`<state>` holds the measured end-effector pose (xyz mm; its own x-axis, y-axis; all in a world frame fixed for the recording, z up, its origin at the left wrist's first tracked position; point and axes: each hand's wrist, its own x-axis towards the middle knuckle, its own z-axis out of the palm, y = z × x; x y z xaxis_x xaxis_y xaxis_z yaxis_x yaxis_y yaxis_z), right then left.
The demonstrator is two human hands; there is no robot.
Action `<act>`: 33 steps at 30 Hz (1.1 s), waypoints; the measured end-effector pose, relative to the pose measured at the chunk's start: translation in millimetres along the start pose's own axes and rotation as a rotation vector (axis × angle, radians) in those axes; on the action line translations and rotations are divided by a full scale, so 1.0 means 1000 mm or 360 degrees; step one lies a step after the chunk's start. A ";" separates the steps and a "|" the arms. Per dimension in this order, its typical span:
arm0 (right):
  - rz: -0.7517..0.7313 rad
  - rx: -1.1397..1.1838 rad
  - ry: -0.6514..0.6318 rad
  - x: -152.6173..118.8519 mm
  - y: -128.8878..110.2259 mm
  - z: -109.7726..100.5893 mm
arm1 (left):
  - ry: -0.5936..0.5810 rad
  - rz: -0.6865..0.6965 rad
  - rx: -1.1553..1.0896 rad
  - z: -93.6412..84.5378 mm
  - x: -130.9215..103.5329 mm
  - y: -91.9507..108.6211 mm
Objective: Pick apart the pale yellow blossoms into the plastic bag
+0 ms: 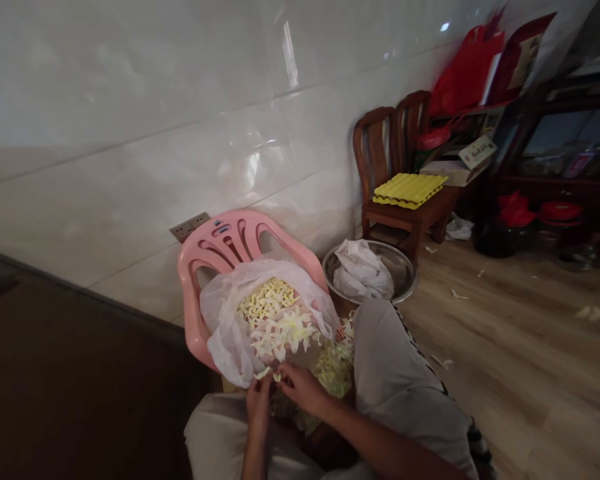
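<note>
My left hand (259,395) is closed in a pinch on a pale flower piece (263,373), in front of the pink plastic chair (195,327). Just beside it, my right hand (300,388) pinches a small pale flower piece (277,377), its fingertips close to the left ones. An opened white plastic bag (230,353) lies over the chair seat. Inside it, whitish opened flowers (285,333) lie nearest to me, with a heap of small yellowish pieces (267,300) behind them. Between my knees, more yellow-green flower bits (334,370) are partly hidden by my right arm.
A metal basin (405,283) with a crumpled white bag (361,270) stands on the floor by my right knee. Yellow egg trays (409,189) rest on a wooden chair (375,140). Loose pale scraps (459,294) dot the wood floor. A tiled wall (130,200) rises behind.
</note>
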<state>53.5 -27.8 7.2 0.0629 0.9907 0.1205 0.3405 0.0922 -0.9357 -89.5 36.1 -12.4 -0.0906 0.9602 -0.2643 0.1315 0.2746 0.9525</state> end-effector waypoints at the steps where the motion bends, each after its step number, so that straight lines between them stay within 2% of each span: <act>1: 0.0003 -0.0029 0.0011 0.000 -0.001 -0.001 | -0.0047 -0.0023 -0.0023 0.000 0.000 0.001; 3: -0.0012 -0.0079 0.0023 0.001 -0.002 -0.002 | -0.0116 -0.0041 -0.0049 0.000 -0.002 0.002; 11: -0.0001 -0.0246 0.0047 -0.002 -0.001 0.000 | -0.0159 -0.0028 -0.0138 0.002 -0.008 0.008; 18: 0.0026 -0.0340 0.0066 -0.002 0.001 0.002 | -0.0076 -0.0039 -0.0195 0.004 -0.011 0.012; 27: 0.0105 -0.0432 0.0038 -0.001 0.000 0.001 | -0.0060 -0.0035 -0.0134 0.003 -0.009 0.009; 33: 0.0074 -0.0493 -0.0003 -0.002 -0.001 -0.002 | -0.0072 -0.0053 -0.0140 0.003 -0.007 0.006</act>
<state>54.8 -30.0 8.6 0.0837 0.9933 0.0791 0.6072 0.0121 -0.7945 -85.3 31.1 -5.7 -0.0485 0.9525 -0.3006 0.0420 0.3027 0.9522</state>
